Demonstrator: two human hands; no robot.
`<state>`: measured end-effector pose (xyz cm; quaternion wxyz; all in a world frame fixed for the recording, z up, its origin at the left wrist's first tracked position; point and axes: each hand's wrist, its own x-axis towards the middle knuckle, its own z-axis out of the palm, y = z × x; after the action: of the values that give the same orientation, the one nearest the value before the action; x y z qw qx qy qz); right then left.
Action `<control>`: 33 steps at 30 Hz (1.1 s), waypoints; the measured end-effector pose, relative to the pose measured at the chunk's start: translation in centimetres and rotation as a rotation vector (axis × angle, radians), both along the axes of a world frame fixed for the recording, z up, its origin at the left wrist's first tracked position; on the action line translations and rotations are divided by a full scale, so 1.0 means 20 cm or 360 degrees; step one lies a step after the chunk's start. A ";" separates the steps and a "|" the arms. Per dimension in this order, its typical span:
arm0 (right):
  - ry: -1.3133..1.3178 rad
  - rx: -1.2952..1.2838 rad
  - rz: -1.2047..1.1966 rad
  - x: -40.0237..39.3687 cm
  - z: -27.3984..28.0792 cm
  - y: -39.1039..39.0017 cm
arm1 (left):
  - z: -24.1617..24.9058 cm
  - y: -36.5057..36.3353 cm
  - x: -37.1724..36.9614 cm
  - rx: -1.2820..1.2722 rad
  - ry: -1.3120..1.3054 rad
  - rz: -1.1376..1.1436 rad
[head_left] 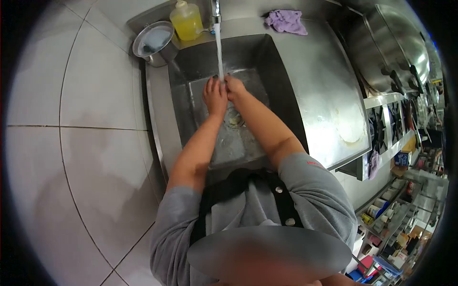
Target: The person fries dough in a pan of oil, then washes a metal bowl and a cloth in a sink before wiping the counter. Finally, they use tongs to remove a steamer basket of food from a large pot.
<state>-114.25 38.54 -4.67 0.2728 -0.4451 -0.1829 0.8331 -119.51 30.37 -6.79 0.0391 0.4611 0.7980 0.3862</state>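
Observation:
Water [219, 50] runs from the metal faucet [216, 12] onto my two hands, which are close together over the sink [281, 90]. My left hand [215, 97] is palm down, its fingers stretched forward beside the stream. Touching it from the right is my right hand [234, 88], whose fingers are partly hidden by the water and the left hand. A small dark spot shows at the fingertips, too small to name. Below the hands, the drain [234, 118] is visible in the sink floor.
A bottle of yellow liquid [187, 21] and a metal pot [155, 44] stand at the back left. A purple cloth [286, 22] lies on the steel counter [319, 86]. Large steel pots [391, 47] and a stove [381, 124] are to the right; a tiled wall [100, 76] is left.

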 end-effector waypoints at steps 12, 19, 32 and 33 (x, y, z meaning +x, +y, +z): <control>-0.0161 0.0207 0.0553 -0.08 0.27 0.09 | 0.04 -0.06 -0.21 -0.0370 -0.0588 0.0068; -0.0131 0.0530 0.1003 -0.01 0.35 0.14 | -0.01 0.13 -0.28 -0.0683 -0.0893 0.0041; -0.0184 0.0864 0.0139 -0.06 0.40 0.06 | -0.08 0.19 -0.38 -0.0225 -0.0616 -0.0173; -0.0237 0.0953 0.0280 -0.07 0.40 0.05 | -0.07 0.19 -0.37 -0.0080 -0.0653 -0.0157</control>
<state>-115.65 39.49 3.26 0.3044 -0.3874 -0.4772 0.7277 -126.91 34.16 -8.10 0.2312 0.4102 0.7591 0.4495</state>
